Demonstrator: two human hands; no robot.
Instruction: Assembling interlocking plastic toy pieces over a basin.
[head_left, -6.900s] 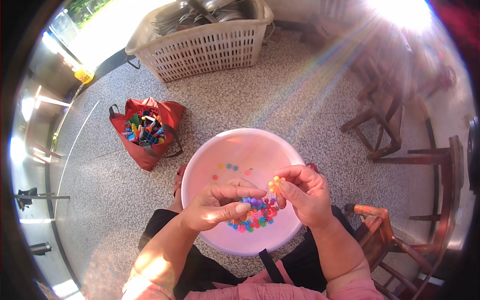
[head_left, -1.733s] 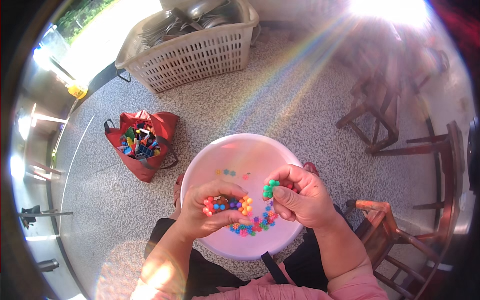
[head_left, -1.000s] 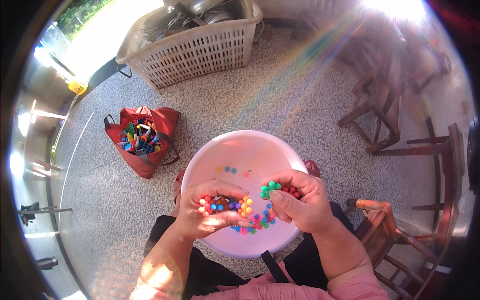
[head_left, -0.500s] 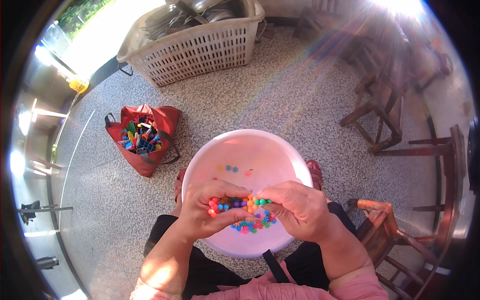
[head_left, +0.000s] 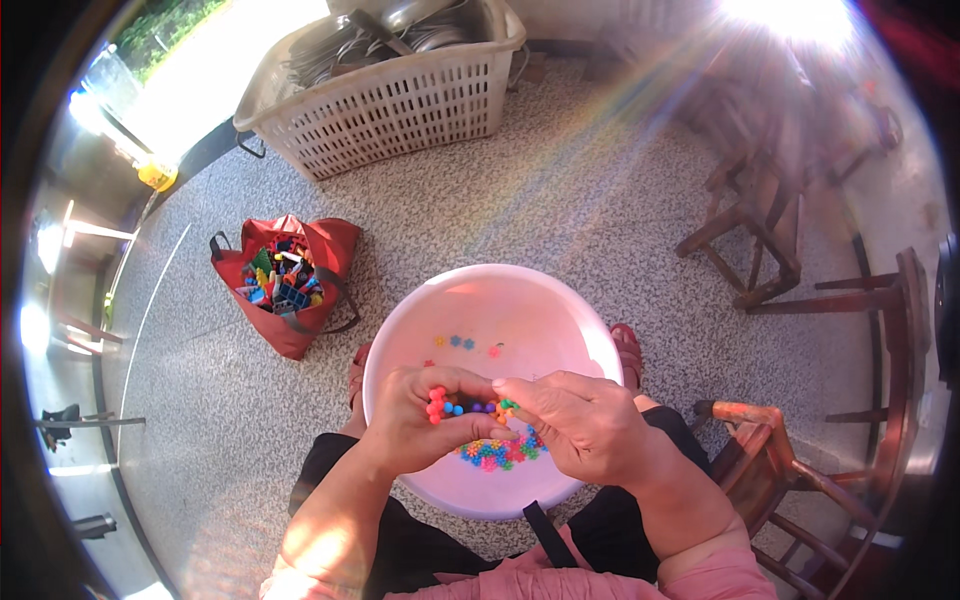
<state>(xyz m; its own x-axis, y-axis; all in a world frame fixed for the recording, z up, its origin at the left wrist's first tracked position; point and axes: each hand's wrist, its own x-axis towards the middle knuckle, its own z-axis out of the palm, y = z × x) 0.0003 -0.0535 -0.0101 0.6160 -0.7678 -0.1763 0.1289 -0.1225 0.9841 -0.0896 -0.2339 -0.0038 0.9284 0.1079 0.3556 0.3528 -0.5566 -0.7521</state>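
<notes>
Above a pink plastic basin (head_left: 550, 330), my left hand (head_left: 410, 425) is closed around a short chain of flower-shaped plastic linking pieces (head_left: 437, 405). Red, blue, purple and orange pieces show between its thumb and fingers. My right hand (head_left: 595, 425) pinches a green piece (head_left: 509, 404) against the chain's orange right end; its fingertips partly cover both. Under my hands, a heap of multicoloured linking pieces (head_left: 500, 457) lies in the basin. A few loose ones (head_left: 462, 342) are scattered toward its far side.
A red bag (head_left: 330, 245) full of mixed toy pieces stands left of the basin. Farther back is a white slatted crate (head_left: 400, 110) holding metal ware. Wooden stools (head_left: 760, 250) and a wooden chair (head_left: 750, 445) stand on the right. My sandalled feet (head_left: 626, 350) flank the basin.
My right hand has moved slightly left, bringing the green piece closer against the orange end of the chain. More of the green is now covered by fingers. My left hand stays nearly still.
</notes>
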